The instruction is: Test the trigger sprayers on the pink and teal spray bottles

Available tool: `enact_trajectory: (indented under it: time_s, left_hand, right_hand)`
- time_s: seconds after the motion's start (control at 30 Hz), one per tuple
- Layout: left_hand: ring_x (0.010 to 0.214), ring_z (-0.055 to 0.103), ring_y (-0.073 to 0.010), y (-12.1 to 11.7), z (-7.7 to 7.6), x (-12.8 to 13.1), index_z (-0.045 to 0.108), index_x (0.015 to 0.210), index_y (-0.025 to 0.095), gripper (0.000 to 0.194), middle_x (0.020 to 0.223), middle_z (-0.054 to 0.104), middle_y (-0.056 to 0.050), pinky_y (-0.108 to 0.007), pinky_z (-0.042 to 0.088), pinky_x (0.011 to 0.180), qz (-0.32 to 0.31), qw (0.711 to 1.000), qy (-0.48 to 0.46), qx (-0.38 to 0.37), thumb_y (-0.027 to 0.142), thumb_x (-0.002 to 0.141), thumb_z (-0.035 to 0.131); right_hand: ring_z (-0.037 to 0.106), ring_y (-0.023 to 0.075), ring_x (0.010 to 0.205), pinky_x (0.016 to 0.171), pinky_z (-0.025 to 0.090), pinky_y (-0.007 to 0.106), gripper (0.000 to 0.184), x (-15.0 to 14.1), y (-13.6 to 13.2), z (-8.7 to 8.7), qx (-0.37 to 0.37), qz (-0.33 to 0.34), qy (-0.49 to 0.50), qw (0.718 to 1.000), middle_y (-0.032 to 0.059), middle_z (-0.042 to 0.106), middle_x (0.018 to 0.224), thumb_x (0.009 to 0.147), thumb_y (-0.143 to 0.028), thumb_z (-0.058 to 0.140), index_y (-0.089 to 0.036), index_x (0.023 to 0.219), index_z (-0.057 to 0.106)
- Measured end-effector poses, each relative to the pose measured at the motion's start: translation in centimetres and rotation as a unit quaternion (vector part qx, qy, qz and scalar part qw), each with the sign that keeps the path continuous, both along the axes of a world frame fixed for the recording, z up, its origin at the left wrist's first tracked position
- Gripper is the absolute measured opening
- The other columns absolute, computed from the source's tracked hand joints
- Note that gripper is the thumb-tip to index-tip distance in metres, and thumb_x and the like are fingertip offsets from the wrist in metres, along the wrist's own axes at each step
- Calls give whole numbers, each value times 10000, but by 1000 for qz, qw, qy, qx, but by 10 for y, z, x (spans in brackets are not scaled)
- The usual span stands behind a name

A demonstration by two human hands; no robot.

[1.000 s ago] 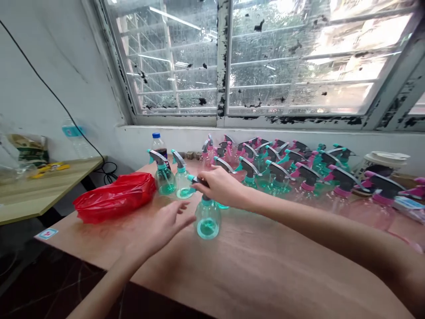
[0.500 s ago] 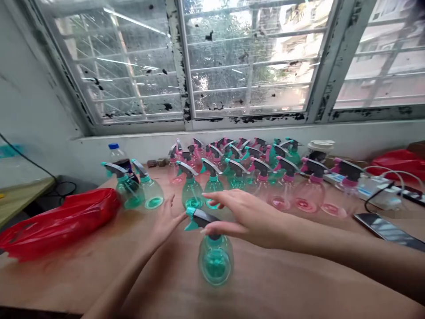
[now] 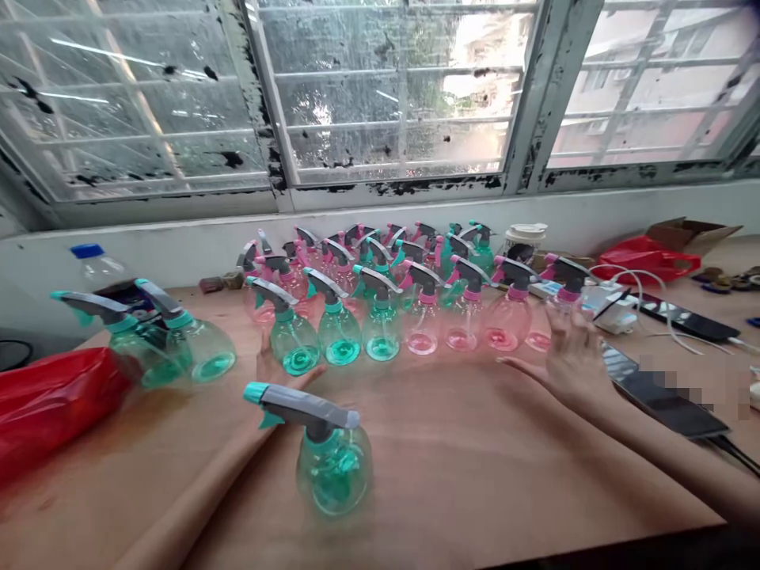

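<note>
A teal spray bottle (image 3: 333, 467) with a grey trigger stands alone on the wooden table (image 3: 475, 475), close to me, with no hand on it. Behind it runs a front row of teal and pink spray bottles (image 3: 416, 324), with more rows toward the window. My left hand (image 3: 268, 368) cups the base of the leftmost teal bottle (image 3: 292, 344) of that row, thumb in front, fingers hidden behind it. My right hand (image 3: 571, 356) is at the row's right end, fingers spread and raised, beside a pink bottle (image 3: 509, 317), holding nothing.
Two more teal bottles (image 3: 178, 340) stand at the left by a red plastic bag (image 3: 47, 396) and a blue-capped water bottle (image 3: 95, 265). At the right lie a dark phone (image 3: 665, 396), cables, a white charger (image 3: 606, 309), a lidded cup (image 3: 526, 237) and another red bag (image 3: 644, 257).
My right hand let go of the lone teal bottle's trigger and moved right to the row's end. My left hand went forward to the leftmost teal bottle. The view swung right.
</note>
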State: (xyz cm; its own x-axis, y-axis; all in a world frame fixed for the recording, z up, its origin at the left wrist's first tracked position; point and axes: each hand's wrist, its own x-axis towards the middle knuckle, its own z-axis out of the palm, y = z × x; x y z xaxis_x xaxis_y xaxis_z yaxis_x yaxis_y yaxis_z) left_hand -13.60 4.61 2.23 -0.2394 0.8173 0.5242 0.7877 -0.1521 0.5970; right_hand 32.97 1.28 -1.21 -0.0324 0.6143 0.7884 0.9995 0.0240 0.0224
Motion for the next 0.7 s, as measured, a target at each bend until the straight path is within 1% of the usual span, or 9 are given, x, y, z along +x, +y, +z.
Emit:
enact_trajectory:
  time_s: [0.07,0.13,0.2,0.3,0.37,0.43,0.5,0.6,0.7]
  left_hand:
    - [1405,293,-406,-4,1,5,466,1288,238,771,1389,503,-124,-554,279,1126,4,1000,0,-11,411,616,803]
    - [1419,256,-422,-7,1,9,403,1342,227,843,1425,458,-145,-578,276,1121,9,1000,-1,-21,443,630,797]
    - [1424,233,-440,-9,0,12,312,1400,213,924,1478,383,-172,-589,274,1120,11,999,0,-32,484,654,783]
    - [1426,223,-454,-8,1,13,153,1468,201,1040,1550,245,-199,-569,270,1132,6,999,5,-47,512,687,765]
    - [1427,219,-455,-6,1,12,47,1492,196,1124,1572,181,-217,-573,268,1134,6,998,5,-57,518,693,768]
    - [1427,222,-453,-3,1,12,-27,1503,194,1179,1578,152,-236,-593,275,1122,8,998,2,-67,542,702,764]
    - [1432,210,-448,-2,0,12,-61,1509,186,1199,1581,132,-244,-601,279,1114,8,997,2,-72,567,717,754]
    - [1438,204,-428,0,-1,12,-56,1518,153,1204,1585,121,-236,-566,273,1128,2,998,9,-67,555,726,757]
    - [1415,261,-431,3,-2,13,-60,1521,135,1220,1571,175,-230,-560,295,1117,-3,998,12,-57,547,722,765]
  right_hand:
    - [144,545,1420,1034,241,737,1096,-5,9,-8,-11,-10,4,1000,294,86,1580,762,-778,514,-122,1550,126]
    - [93,548,1434,1044,178,759,1077,-13,18,-12,-26,-2,6,1000,260,26,1608,779,-748,519,-169,1566,68]
    - [115,555,1427,1036,140,780,1037,-21,24,-13,-36,11,16,999,246,41,1615,805,-713,509,-216,1570,15]
    - [168,566,1410,1016,139,794,998,-27,28,-12,-46,27,32,998,258,77,1609,831,-669,513,-251,1564,-18]
    - [154,559,1418,1011,146,792,982,-27,30,-12,-56,30,32,997,266,77,1607,847,-635,524,-254,1561,-32]
    - [133,547,1430,1014,147,785,978,-27,32,-12,-63,28,36,997,275,87,1602,851,-609,544,-248,1562,-20]
    - [129,541,1435,1021,157,774,988,-27,35,-13,-68,27,40,997,296,107,1592,845,-601,562,-207,1566,13]
    - [145,554,1425,1012,171,775,1018,-27,42,-15,-62,18,29,997,337,120,1574,838,-621,562,-139,1563,35]
    - [150,555,1424,1009,164,773,1053,-25,52,-20,-41,27,25,998,325,90,1583,831,-631,565,-178,1563,-41]
